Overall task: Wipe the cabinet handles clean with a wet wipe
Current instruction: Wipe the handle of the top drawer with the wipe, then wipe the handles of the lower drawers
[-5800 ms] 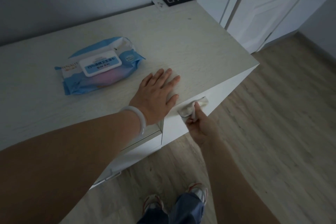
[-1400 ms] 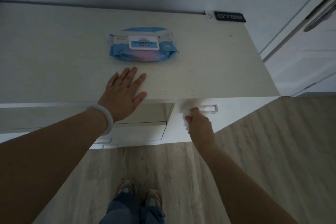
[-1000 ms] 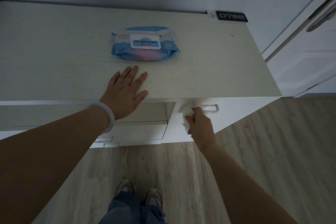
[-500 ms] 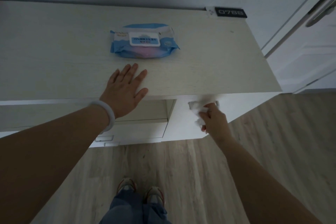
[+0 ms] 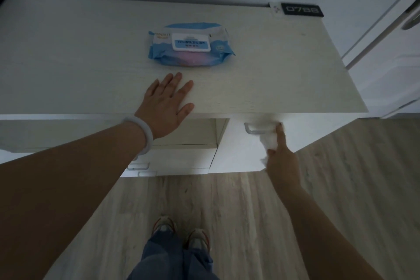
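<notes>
A white bar handle sits on the cabinet's right front, just under the top's edge. My right hand grips a crumpled white wet wipe and holds it against the handle's right end. The left part of the handle is bare. My left hand lies flat on the pale cabinet top, fingers spread, at the front edge. More small handles show on the lower drawers at the left.
A blue pack of wet wipes lies on the cabinet top behind my left hand. A black number plate stands at the back right corner. A white door is to the right. Wood floor and my feet are below.
My right hand has slid the wipe from the handle's left end to its right end. My left hand has stayed flat on the cabinet top.
</notes>
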`<state>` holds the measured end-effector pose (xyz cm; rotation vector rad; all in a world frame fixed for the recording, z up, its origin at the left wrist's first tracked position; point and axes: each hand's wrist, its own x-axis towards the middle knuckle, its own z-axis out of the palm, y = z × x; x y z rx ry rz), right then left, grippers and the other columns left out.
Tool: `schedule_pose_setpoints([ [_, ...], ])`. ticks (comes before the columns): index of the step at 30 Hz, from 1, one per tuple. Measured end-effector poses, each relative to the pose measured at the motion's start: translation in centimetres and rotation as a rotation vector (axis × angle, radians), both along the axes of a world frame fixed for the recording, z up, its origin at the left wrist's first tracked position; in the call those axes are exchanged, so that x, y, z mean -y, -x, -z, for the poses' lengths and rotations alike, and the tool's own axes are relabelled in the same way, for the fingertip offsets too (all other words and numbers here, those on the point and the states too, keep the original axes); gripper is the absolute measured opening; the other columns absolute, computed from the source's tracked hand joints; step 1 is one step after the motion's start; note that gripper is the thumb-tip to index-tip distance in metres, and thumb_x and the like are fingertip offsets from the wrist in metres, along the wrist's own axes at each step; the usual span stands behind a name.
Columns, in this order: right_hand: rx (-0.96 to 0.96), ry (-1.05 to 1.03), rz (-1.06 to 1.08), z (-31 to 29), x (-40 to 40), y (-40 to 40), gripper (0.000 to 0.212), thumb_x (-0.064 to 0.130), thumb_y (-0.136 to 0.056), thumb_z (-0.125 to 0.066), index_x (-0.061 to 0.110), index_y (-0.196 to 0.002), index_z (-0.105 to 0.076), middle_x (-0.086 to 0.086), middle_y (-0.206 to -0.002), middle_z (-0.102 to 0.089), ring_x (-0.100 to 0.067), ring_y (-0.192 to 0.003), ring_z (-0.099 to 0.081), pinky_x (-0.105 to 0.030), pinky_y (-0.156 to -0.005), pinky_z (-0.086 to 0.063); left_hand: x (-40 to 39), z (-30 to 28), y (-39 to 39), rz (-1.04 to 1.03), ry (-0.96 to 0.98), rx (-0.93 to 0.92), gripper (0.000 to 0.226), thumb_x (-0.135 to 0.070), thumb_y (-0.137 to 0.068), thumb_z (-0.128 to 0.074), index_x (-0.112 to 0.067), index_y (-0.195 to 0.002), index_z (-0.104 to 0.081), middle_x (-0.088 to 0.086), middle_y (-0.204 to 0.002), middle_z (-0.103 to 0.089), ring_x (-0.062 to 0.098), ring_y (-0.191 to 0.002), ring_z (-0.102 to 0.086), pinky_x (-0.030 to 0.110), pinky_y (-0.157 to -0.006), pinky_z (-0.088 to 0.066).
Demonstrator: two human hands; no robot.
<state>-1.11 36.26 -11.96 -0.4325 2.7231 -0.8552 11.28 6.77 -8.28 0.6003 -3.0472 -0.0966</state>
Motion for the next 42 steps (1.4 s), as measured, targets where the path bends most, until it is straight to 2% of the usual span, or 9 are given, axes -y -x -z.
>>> schedule_pose_setpoints([
  [5,0.319,0.307,-0.092,-0.3,2.5,-6.1,0.077,0.008,-0.098,-0.050,0.040,-0.153,-0.006,-0.009,-0.071,-0.067,-0.018,-0.048,-0.064,-0.024,-0.049,-0.054,-1.1,-0.6,-0.2,-0.052,-0.090,0.032,0.081,-0.060,-0.086,0.003,-0.024,-0.157,-0.015,0.008,-0.165,-0.008,0.026,-0.152,-0.006,0.043,-0.122,-0.002],
  [12,0.487,0.395,-0.131,1.4,4.0,-10.9,0.068,0.011,-0.095,-0.056,0.034,-0.151,-0.023,-0.003,-0.080,-0.071,-0.015,-0.056,-0.066,-0.023,-0.050,-0.051,-8.9,2.5,-8.3,-0.042,-0.294,-0.353,0.045,-0.025,-0.093,-0.047,-0.008,-0.133,-0.053,0.012,-0.150,-0.040,0.026,-0.142,-0.032,0.042,-0.117,-0.026],
  [19,0.490,0.334,-0.216,2.4,8.2,-15.1,0.072,0.008,-0.091,-0.062,0.035,-0.148,-0.027,-0.009,-0.084,-0.067,-0.010,-0.060,-0.064,-0.017,-0.053,-0.050,-9.1,4.8,-12.3,-0.573,-1.079,-0.033,0.037,-0.042,-0.096,-0.055,-0.010,-0.108,-0.069,0.005,-0.112,-0.065,0.019,-0.106,-0.060,0.032,-0.095,-0.045],
  [25,0.413,0.246,-0.350,4.1,14.6,-20.5,0.080,0.018,-0.087,-0.069,0.046,-0.144,-0.020,0.007,-0.062,-0.053,-0.001,-0.058,-0.056,-0.018,-0.059,-0.047,-2.9,6.5,-15.5,-0.786,-1.405,-0.262,0.061,-0.049,-0.074,-0.065,0.010,-0.091,-0.060,0.018,-0.084,-0.063,0.021,-0.078,-0.058,0.051,-0.089,-0.051],
  [28,0.427,0.265,-0.190,6.0,18.1,-23.8,0.073,0.024,-0.086,-0.070,0.044,-0.143,-0.029,0.004,-0.077,-0.060,-0.007,-0.066,-0.059,-0.025,-0.067,-0.053,1.5,8.5,-18.4,-0.829,-1.548,-0.360,0.033,-0.024,-0.091,-0.063,0.007,-0.099,-0.061,0.023,-0.098,-0.068,0.023,-0.086,-0.065,0.047,-0.087,-0.056],
  [33,0.259,0.207,0.129,9.4,24.1,-29.9,0.041,0.027,-0.092,-0.061,0.029,-0.132,-0.052,0.001,-0.125,-0.051,-0.004,-0.089,-0.054,-0.014,-0.071,-0.042,8.4,11.9,-23.8,-0.676,-1.673,-0.246,0.020,-0.019,-0.101,-0.050,-0.004,-0.110,-0.060,0.018,-0.108,-0.067,0.030,-0.101,-0.067,0.042,-0.087,-0.058],
  [36,0.361,0.354,0.266,10.3,27.1,-32.8,0.029,0.023,-0.096,-0.056,0.028,-0.124,-0.056,0.007,-0.118,-0.056,-0.001,-0.092,-0.056,-0.006,-0.071,-0.038,10.3,13.4,-24.8,-0.478,-1.631,-0.065,0.031,-0.037,-0.095,-0.056,-0.010,-0.111,-0.060,0.019,-0.109,-0.065,0.033,-0.102,-0.066,0.047,-0.091,-0.054],
  [39,0.605,0.671,0.534,11.2,28.1,-34.3,0.017,0.020,-0.099,-0.052,0.021,-0.113,-0.061,0.000,-0.106,-0.069,-0.009,-0.090,-0.066,-0.020,-0.074,-0.052,9.6,14.2,-24.4,-0.208,-1.477,0.154,0.018,-0.035,-0.092,-0.053,-0.021,-0.095,-0.063,0.016,-0.095,-0.066,0.031,-0.091,-0.065,0.044,-0.087,-0.053],
  [42,0.786,0.947,0.792,12.7,28.0,-34.6,0.025,0.022,-0.100,-0.048,0.007,-0.108,-0.065,-0.017,-0.102,-0.068,-0.021,-0.086,-0.066,-0.030,-0.074,-0.055,8.9,14.9,-24.0,0.036,-1.357,0.367,0.033,-0.023,-0.090,-0.051,-0.028,-0.121,-0.062,0.001,-0.115,-0.069,0.017,-0.108,-0.064,0.034,-0.100,-0.050],
])
